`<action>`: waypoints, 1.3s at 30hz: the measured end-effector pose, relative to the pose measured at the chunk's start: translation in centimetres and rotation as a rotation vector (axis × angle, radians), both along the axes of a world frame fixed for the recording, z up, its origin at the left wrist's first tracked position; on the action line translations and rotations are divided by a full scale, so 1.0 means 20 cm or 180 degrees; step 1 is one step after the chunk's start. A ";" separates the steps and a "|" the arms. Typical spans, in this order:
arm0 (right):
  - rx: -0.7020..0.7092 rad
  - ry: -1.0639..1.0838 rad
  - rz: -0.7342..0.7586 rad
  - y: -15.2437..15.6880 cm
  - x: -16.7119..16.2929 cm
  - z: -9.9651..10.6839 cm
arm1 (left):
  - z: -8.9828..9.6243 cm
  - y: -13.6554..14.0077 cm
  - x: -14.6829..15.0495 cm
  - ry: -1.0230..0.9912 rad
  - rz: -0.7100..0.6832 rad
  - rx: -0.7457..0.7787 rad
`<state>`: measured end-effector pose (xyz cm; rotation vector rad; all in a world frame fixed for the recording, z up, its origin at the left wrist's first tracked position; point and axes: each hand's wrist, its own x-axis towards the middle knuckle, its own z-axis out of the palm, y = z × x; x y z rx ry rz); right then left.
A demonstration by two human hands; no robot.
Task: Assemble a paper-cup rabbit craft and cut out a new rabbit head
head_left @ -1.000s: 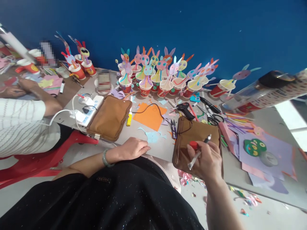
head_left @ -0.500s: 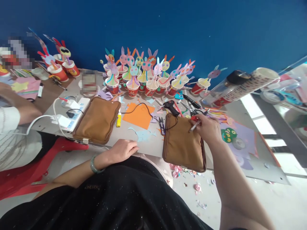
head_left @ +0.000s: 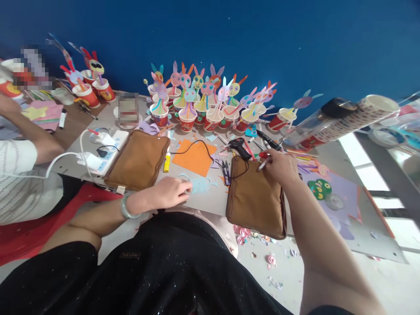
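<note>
My right hand (head_left: 282, 167) is closed on a slim white marker (head_left: 264, 163), held above the brown zippered pouch (head_left: 256, 197) at the right. Something red shows beside its fingers; whether it belongs to the marker I cannot tell. My left hand (head_left: 172, 192), with a bracelet at its wrist, lies at the table's front edge, empty, with loosely bent fingers beside light blue paper scraps (head_left: 199, 184). Between the hands are an orange paper sheet (head_left: 193, 156) and dark-handled thread snips (head_left: 226, 172). A black glue gun (head_left: 240, 148) lies behind the right pouch.
Paper cups (head_left: 187, 120) with paper rabbits line the blue wall. A second brown pouch (head_left: 139, 159) lies beside a white power strip (head_left: 113, 151). A yellow glue stick (head_left: 167, 162) stands near it. Stacked cups (head_left: 361, 116) lean at right. Another person's arm (head_left: 33, 135) is at left.
My left hand has moved forward onto the table, toward the blue scraps. My right hand has shifted slightly away from me, still with the marker. The view has swung slightly left.
</note>
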<state>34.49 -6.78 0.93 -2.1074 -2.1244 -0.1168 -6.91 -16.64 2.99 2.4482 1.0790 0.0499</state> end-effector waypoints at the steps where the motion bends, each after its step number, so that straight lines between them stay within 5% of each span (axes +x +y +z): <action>1: -0.0106 -0.0040 -0.0054 0.00 -0.01 0.01 | 0.03 0.04 0.01 0.0163 -0.0044 0.0076; 6: -0.0591 -0.0241 -0.0178 0.01 -0.07 0.06 | 0.10 0.26 0.10 0.0678 -0.0410 0.0343; 13: -0.0998 -0.0446 -0.0274 0.03 -0.12 0.10 | 0.07 0.42 0.26 0.0848 -0.0997 -0.0101; 18: -0.0609 -0.0793 -0.0187 -0.03 -0.18 0.16 | 0.05 0.42 0.29 0.0821 -0.1196 -0.0007; 27: 0.0210 0.0021 0.1286 -0.19 -0.45 0.08 | -0.05 0.44 0.27 0.0508 -0.1440 -0.0245; 32: 0.0013 0.0351 0.2121 -0.35 -0.62 0.04 | -0.04 0.46 0.25 0.0246 -0.1571 -0.0351; 39: -0.0287 0.0432 0.2472 -0.55 -0.73 0.05 | -0.06 0.45 0.23 0.0074 -0.1511 -0.0388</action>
